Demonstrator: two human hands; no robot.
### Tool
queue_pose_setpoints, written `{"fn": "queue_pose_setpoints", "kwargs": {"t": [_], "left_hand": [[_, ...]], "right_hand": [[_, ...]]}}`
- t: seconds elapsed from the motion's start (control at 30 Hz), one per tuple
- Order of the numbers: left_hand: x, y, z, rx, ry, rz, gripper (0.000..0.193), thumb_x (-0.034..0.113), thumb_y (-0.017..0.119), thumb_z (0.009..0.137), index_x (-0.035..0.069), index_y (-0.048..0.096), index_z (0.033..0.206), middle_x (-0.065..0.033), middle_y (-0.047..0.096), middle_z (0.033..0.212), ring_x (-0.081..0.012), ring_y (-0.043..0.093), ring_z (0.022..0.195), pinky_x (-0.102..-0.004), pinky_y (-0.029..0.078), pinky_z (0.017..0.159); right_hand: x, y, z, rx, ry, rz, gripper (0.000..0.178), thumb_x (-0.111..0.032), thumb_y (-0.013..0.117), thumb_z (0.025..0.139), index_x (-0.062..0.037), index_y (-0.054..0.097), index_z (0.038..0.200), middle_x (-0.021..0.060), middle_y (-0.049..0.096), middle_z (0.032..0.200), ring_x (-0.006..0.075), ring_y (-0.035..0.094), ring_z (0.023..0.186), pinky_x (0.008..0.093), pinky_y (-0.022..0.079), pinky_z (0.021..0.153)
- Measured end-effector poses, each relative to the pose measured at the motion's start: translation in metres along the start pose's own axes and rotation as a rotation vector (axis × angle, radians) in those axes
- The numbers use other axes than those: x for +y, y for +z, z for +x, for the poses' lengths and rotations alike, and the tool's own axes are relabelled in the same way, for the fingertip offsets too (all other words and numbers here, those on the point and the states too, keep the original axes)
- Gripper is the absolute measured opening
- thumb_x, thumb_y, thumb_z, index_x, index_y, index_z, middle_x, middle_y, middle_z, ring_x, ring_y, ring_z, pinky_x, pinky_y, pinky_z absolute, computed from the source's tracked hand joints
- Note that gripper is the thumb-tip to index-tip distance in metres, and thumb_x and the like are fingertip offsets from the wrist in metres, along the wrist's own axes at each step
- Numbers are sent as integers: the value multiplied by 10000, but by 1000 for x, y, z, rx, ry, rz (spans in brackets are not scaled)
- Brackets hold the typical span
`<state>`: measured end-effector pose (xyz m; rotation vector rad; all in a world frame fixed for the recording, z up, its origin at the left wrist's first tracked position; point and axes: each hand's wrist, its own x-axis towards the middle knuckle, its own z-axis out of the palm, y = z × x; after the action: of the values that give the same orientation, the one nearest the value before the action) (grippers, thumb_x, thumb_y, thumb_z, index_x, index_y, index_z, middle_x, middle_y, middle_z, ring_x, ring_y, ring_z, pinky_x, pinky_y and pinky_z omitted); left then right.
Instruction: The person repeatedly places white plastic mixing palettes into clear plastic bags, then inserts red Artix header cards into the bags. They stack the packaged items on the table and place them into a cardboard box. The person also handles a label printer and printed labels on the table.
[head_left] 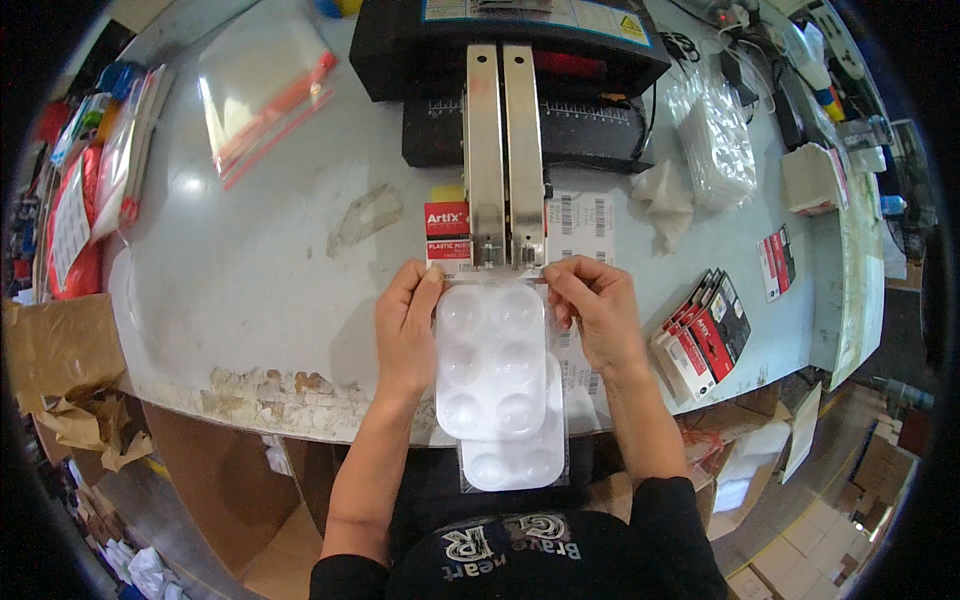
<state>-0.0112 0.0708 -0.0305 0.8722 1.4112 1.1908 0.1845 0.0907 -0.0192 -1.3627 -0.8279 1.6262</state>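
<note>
Two white plastic paint palettes [491, 362] with round wells lie overlapped in a clear plastic bag [565, 462], hanging past the table's near edge. A red and white header card [447, 236] sits at the bag's top, partly hidden under the two metal arms of a black stapling machine [487, 150]. My left hand [406, 310] is closed on the card's lower left corner and the bag's top, thumb uppermost. On the other side, my right hand [597, 305] pinches the bag's top right corner beside the machine's tip; its fingertips partly hide the grip.
Folded header cards [700, 345] are stacked at the right, with a single card [776, 262] beyond. A label sheet [582, 228] lies under the work. Clear bags [262, 95] lie far left; wrapped white goods [715, 140] stand far right. Cardboard boxes [225, 480] sit below the table.
</note>
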Motion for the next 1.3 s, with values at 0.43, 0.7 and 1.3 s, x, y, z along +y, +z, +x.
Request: {"fn": "queue_pose_setpoints", "kwargs": {"t": [0.43,0.7,1.3], "left_hand": [[21,-65,-47,147,293,902,316,172,702,791,1,539,1002,-180,483,1023,-331,484,978,-391,389,866],[36,-1,-73,76,489,498,165,68,686,823,3,536,847,-136,562,918,-214,536,766,-309,442,686],[54,-5,-90,-231,21,168,160,148,597,934,-2,651,924,-22,582,598,-28,467,550,-206,386,513]], "right_hand": [[-30,-188,-83,371,-272,-1151,871,-183,847,610,67,437,1337,242,456,1378,251,485,1257,342,380,1037],[-99,-105,-94,455,-56,-913,426,-102,760,721,62,643,1097,132,696,957,149,655,821,290,524,776],[-108,26,-49,-533,-363,-1031,233,-178,737,777,-3,628,885,151,630,715,285,600,634,338,463,577]]}}
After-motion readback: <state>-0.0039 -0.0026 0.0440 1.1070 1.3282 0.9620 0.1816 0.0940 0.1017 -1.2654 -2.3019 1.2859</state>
